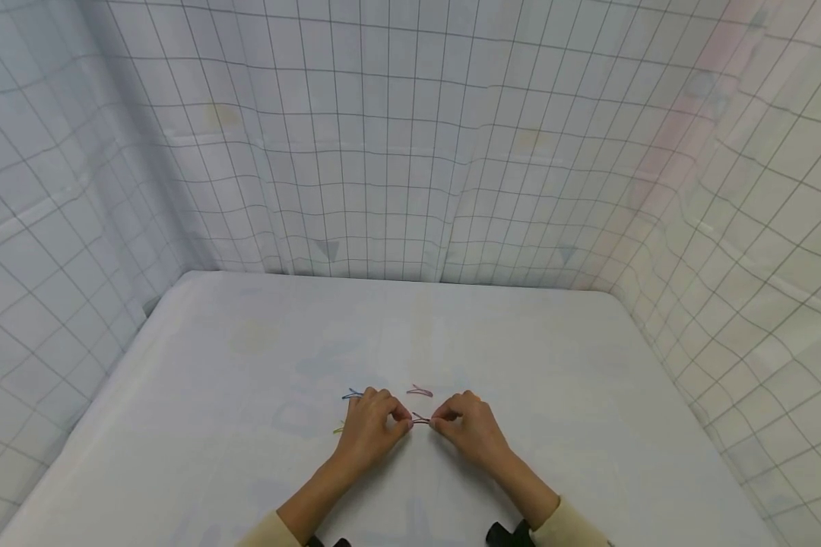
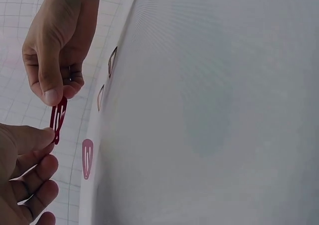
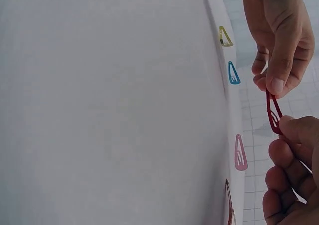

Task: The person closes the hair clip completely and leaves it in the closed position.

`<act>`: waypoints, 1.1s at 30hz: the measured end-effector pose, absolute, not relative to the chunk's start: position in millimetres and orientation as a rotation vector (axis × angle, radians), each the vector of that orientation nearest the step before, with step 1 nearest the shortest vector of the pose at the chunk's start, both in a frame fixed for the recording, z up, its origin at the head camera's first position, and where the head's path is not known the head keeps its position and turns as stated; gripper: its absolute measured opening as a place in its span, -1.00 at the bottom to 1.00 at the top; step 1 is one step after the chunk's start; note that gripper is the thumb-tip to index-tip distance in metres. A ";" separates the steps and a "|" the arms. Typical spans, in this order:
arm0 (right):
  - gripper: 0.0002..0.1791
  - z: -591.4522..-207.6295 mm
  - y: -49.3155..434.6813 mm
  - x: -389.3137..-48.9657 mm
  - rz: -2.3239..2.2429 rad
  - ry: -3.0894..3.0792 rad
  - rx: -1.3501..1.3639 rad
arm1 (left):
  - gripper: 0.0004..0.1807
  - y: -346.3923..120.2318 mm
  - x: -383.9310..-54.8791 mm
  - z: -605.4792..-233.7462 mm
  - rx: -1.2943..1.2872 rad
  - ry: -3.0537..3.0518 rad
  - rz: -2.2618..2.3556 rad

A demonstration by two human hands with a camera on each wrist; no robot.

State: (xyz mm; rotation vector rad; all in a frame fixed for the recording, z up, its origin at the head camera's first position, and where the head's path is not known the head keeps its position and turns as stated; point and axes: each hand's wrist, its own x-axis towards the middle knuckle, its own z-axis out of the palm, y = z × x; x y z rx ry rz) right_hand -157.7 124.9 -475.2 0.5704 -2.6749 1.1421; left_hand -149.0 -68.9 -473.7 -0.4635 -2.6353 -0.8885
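Note:
A dark red snap hair clip [image 1: 420, 419] is held between both hands above the white table. My left hand [image 1: 372, 424] pinches one end of it between thumb and fingers. The opposite end is pinched by my right hand [image 1: 472, 427]. In the right wrist view the red clip [image 3: 273, 114] looks splayed, its two parts spread apart. Beyond the hands lies a pink clip [image 1: 420, 390]. Next to the left hand are a blue clip [image 1: 351, 393] and a yellow-green clip [image 1: 338, 430], both partly covered by that hand in the head view.
Two brownish clips, one farther [image 2: 112, 61] and one nearer [image 2: 100, 97], lie on the right hand's side, hidden in the head view. The white-covered table [image 1: 246, 342] is bordered by hanging grid-patterned curtains [image 1: 383, 152] at the back and both sides.

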 end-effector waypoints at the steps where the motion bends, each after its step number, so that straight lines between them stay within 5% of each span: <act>1: -0.90 -473.1 124.9 -157.8 1.152 -2.675 0.559 | -0.88 -68.9 -149.1 -472.0 -0.460 -2.631 -0.897; 33: -0.94 -416.2 121.4 -170.3 1.200 -2.488 0.597 | -0.88 -72.7 -161.5 -417.7 -0.467 -2.417 -1.099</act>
